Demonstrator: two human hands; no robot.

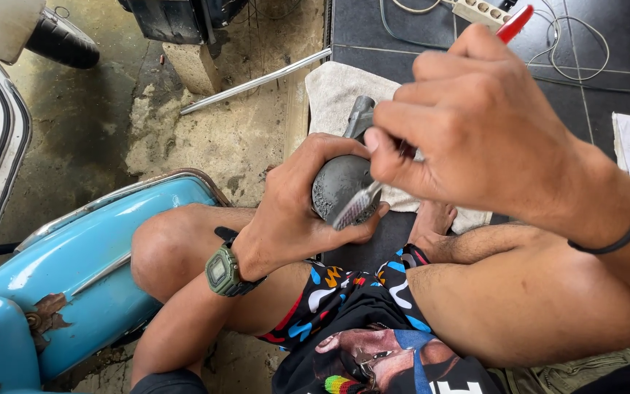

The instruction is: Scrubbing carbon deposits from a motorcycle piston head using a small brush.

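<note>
Both hands grasp: left hand (297,211) cups a grey metal part (338,186), right hand (468,120) fingers pinch a toothbrush (359,206).

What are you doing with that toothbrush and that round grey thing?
A person sits on the ground with legs crossed. The left hand grips a rounded dark grey metal part over the lap. The right hand holds a red-handled toothbrush with its bristles pressed against the part's side. A pale towel lies on the dark floor behind the part, and a light blue scooter panel with a rust patch sits beside the left knee.
</note>
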